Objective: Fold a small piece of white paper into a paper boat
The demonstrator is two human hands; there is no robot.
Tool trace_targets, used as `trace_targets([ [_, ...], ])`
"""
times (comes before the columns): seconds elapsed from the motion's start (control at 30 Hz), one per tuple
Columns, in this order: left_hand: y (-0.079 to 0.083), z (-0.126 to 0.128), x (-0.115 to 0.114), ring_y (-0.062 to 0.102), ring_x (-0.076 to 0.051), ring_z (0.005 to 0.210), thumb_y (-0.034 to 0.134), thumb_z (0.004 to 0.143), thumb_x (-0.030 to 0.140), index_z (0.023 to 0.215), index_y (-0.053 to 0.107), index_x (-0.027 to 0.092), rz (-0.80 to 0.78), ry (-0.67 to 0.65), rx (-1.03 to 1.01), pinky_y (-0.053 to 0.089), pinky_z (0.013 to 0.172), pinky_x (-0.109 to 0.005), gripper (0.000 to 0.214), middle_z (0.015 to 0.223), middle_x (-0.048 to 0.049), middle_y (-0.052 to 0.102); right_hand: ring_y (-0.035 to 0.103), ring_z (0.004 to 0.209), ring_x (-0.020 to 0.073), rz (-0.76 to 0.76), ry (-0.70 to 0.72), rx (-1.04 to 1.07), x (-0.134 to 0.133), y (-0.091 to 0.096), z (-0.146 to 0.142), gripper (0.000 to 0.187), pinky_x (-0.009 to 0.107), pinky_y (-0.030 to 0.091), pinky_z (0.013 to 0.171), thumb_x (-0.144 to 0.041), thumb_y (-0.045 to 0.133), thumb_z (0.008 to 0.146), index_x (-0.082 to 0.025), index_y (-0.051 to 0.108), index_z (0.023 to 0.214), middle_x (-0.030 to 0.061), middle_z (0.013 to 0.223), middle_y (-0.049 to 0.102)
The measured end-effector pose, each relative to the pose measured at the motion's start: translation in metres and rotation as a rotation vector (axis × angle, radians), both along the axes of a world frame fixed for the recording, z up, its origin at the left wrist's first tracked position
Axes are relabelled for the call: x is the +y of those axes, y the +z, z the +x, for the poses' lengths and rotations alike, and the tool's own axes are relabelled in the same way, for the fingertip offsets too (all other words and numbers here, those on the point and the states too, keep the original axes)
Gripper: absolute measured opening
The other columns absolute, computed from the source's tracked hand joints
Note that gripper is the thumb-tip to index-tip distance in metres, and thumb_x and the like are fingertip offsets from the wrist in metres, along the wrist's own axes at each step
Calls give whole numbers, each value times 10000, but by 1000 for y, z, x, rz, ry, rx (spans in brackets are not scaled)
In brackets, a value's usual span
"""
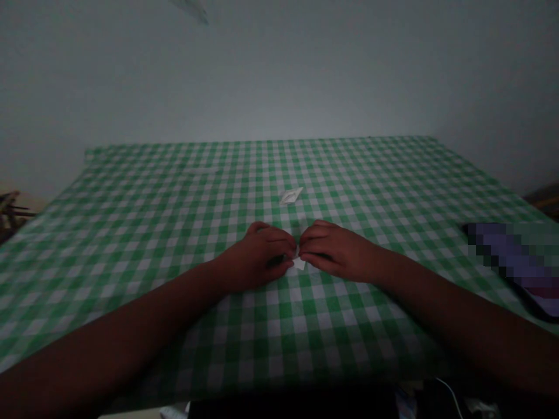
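Pretty dim room here: a plain pale wall (279, 70) fills the top of the frame, behind the desk's green gingham cloth (183, 174), with some dark sticks (11, 212) at far left.

Scanning for lettering, and nothing reads, folks! The small white paper piece (299, 265) shows no print I can make out, and the flat dark rectangular slab (509, 262) at right is pixelated beyond reading.
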State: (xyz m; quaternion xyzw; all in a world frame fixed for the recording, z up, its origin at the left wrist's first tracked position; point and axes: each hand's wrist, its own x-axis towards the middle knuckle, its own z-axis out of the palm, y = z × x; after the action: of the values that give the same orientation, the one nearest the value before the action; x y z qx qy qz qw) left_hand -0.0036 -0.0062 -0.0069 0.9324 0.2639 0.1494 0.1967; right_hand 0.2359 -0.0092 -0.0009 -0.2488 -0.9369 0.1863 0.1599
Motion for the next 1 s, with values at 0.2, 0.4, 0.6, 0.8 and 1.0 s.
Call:
trace_targets([
  [0.2,-5,0,3,600,-189,1077,517,909,154,984,626,171,27,3,-91,429,990,-363,134,1138,-76,651,578,931,189,23,-49,21,-2,-5,-2,206,365,432,908,-315,508,978,-174,657,960,57,942,651],
  [0.4,-7,0,6,579,-185,1111,498,930,152,1028,622,165,-64,29,-136,493,972,-345,159,1195,-107,578,565,870,183,14,-163,27,-1,-10,-4,161,350,428,872,-245,538,960,-164,670,917,53,882,646],
  [0.6,-11,-2,8,587,-178,1092,529,925,148,1025,619,181,-58,79,-136,503,967,-368,139,1211,-93,565,531,888,197,35,-222,-1,-4,-11,-8,153,355,414,858,-261,548,951,-147,642,910,66,897,615],
  [0.8,-8,1,8,571,-180,1057,552,888,120,1051,551,196,-32,131,-195,527,924,-375,179,1134,-71,579,528,882,193,29,-260,8,-3,-12,-10,178,349,404,857,-257,531,967,-151,664,913,66,889,614],
  [1.0,-7,5,7,572,-166,1012,538,887,101,1085,545,196,-51,165,-168,544,883,-342,220,1132,-68,572,525,869,196,56,-380,21,-6,-15,-17,142,345,401,846,-227,557,945,-137,640,873,70,875,608],
])
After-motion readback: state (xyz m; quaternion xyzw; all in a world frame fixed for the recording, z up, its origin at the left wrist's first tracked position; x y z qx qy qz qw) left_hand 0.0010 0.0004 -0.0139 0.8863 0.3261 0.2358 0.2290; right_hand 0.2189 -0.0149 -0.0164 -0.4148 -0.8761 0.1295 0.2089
